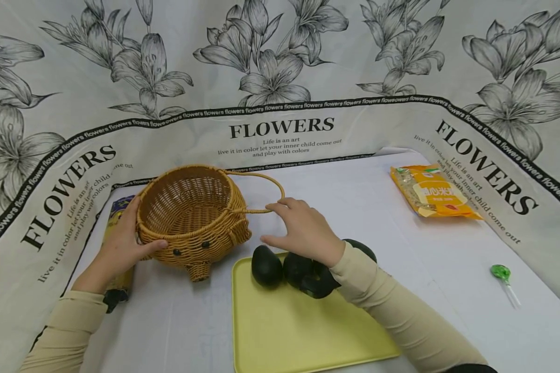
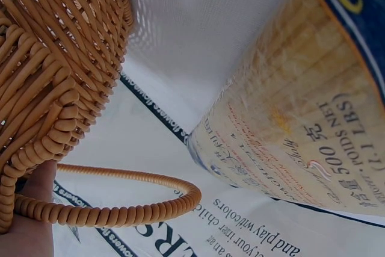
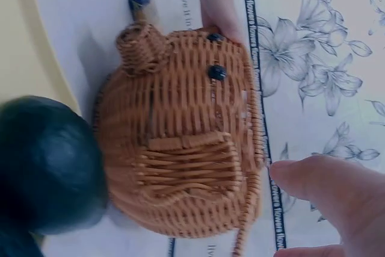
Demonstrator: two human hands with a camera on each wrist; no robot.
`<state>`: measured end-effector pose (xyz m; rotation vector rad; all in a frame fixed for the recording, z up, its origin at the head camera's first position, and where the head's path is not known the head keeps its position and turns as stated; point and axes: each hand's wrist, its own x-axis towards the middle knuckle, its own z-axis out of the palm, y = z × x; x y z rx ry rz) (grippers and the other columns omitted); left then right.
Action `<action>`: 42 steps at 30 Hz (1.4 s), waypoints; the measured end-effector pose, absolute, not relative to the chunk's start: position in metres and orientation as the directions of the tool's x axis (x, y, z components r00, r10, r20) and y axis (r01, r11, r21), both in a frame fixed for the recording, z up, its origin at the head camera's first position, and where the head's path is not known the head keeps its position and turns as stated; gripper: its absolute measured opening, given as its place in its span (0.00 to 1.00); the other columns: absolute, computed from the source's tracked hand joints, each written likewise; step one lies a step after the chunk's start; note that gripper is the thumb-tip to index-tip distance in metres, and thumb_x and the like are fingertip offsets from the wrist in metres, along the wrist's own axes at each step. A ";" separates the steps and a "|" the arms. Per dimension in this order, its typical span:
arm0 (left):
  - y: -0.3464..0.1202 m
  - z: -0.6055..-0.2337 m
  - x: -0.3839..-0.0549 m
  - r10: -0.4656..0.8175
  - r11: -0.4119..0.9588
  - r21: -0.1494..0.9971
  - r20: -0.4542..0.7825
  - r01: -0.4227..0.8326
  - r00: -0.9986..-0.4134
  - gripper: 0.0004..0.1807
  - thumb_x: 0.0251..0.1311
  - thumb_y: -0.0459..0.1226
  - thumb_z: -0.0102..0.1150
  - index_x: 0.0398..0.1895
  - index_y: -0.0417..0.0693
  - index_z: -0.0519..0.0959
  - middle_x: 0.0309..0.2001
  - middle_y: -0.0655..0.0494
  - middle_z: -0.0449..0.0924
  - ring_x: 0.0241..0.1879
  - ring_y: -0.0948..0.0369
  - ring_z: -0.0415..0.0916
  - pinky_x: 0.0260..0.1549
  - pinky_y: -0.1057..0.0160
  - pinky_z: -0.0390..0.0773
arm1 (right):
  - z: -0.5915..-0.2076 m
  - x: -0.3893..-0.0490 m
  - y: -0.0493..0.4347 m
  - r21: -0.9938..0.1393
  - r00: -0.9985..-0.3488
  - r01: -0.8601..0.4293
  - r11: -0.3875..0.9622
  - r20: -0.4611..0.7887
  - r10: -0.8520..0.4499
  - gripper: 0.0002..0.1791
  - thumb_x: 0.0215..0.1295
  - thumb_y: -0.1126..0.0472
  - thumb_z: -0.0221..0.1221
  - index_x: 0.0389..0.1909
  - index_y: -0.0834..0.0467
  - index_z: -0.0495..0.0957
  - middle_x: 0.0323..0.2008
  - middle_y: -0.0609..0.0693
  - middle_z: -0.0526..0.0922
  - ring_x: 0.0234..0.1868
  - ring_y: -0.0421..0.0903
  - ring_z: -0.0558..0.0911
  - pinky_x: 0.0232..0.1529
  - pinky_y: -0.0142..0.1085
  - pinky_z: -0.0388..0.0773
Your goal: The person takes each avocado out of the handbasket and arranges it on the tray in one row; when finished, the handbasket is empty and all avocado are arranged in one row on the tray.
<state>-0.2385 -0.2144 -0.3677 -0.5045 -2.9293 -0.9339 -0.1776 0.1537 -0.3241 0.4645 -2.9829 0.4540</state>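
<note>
A brown wicker basket (image 1: 224,248) with a pig's snout and small black eyes leans at the left of the table. My left hand (image 1: 121,243) grips its left side, thumb on the outer front near the rim. At the right, my right hand (image 1: 303,228) has its fingertips on the basket's looped handle (image 1: 282,189), the thumb spread away from it. In the right wrist view, the thumb (image 3: 325,191) is near the basket's rim. Below the right hand, several smooth dark green avocado-like things (image 1: 267,267) sit at the back of a yellow tray (image 1: 298,331).
A clear-and-blue packet of spaghetti (image 2: 283,130) lies beside the basket, partly behind my left hand. At the back right is an orange food packet (image 1: 436,191), with a green lollipop (image 1: 501,274) in front of it. Flower-printed cloth (image 1: 280,77) stands around the table.
</note>
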 end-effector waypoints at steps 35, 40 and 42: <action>-0.216 -0.370 -0.239 0.304 0.771 0.546 0.138 0.328 -0.943 0.65 0.48 0.54 0.68 0.75 0.51 0.29 0.75 0.36 0.38 0.67 0.30 0.49 0.55 0.25 0.56 | -0.246 -0.209 0.098 -0.217 -0.884 -0.457 0.862 0.221 -0.413 0.37 0.56 0.34 0.57 0.64 0.49 0.68 0.61 0.49 0.73 0.59 0.47 0.74 0.54 0.42 0.77; -0.215 -0.369 -0.239 0.305 0.774 0.544 0.129 0.324 -0.944 0.65 0.48 0.54 0.68 0.75 0.50 0.29 0.75 0.36 0.37 0.67 0.30 0.49 0.56 0.25 0.56 | -0.240 -0.213 0.085 -0.212 -0.874 -0.478 0.852 0.211 -0.438 0.38 0.57 0.33 0.57 0.64 0.49 0.69 0.61 0.49 0.73 0.60 0.47 0.73 0.58 0.41 0.74; -0.215 -0.367 -0.238 0.305 0.776 0.543 0.123 0.321 -0.944 0.65 0.48 0.54 0.68 0.75 0.50 0.28 0.75 0.36 0.37 0.67 0.30 0.48 0.56 0.26 0.56 | -0.238 -0.215 0.079 -0.206 -0.872 -0.484 0.851 0.199 -0.448 0.37 0.57 0.33 0.56 0.64 0.49 0.69 0.61 0.48 0.73 0.60 0.46 0.74 0.58 0.40 0.74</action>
